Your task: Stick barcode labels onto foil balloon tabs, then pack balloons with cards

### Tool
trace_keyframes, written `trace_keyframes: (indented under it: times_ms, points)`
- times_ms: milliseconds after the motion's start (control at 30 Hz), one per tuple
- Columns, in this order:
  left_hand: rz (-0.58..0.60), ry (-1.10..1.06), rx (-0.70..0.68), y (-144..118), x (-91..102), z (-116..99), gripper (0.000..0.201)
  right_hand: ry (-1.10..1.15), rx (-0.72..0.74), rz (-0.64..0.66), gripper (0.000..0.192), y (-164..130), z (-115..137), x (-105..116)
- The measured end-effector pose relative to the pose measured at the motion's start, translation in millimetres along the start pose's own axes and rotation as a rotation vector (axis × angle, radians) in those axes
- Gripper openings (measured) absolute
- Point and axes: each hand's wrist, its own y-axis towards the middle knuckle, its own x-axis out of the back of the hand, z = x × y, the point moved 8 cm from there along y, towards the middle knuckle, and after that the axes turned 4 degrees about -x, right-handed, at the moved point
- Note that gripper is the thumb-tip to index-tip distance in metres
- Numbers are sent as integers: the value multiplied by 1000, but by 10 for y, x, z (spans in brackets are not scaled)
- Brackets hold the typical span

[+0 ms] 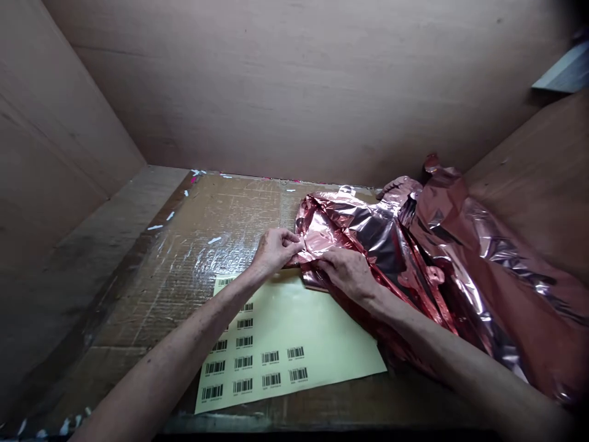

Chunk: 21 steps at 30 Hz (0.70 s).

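A deflated, shiny pink foil balloon (322, 228) lies crumpled in front of me. My left hand (276, 248) pinches its left edge between thumb and fingertips; whether a small label is also in that pinch I cannot make out. Just to the right, my right hand (347, 270) is closed on the lower edge of the same foil, its fingertips partly hidden. Beneath my forearms is a pale yellow sheet of barcode labels (322, 334). Printed labels remain along its left side and lower rows, while its upper right is bare backing.
More pink foil balloons (501, 264) are heaped on the right, against the wooden side wall (538, 184). Taped cardboard (239, 209) covers the work surface, with white scraps stuck to it. A tall board (294, 86) closes off the back.
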Motion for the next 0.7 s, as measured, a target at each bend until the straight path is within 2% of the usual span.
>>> trace_keyframes:
  times_ms: [67, 167, 267, 333, 400, 500, 600, 633, 700]
  points:
    - [-26, -50, 28, 7, -14, 22, 16, 176, -44, -2, 24, 54, -88, 28]
    - [-86, -48, 16, -11, 15, -6, 32, 445, -116, -20, 34, 96, -267, 83]
    - [-115, 11, -16, -135, 110, -63, 39, 603, -159, -76, 38, 134, -584, 243]
    - [-106, 84, -49, -288, 195, -91, 32, 530, -231, -145, 36, 172, -922, 413]
    - [-94, 216, -119, -482, 281, -121, 26, 318, -367, -199, 32, 192, -1309, 582]
    - [-97, 444, -245, -820, 353, -130, 29, 89, -506, -256, 30, 145, -1737, 780]
    - [-113, 568, -352, -1183, 314, -73, 35, 86, -544, -448, 38, -33, -1980, 961]
    - [-113, 603, -397, -1305, 273, -60, 36, 116, -555, -479, 39, -103, -2053, 976]
    - [-106, 681, -472, -1520, 186, -39, 39, 210, -567, -453, 38, -220, -2185, 934]
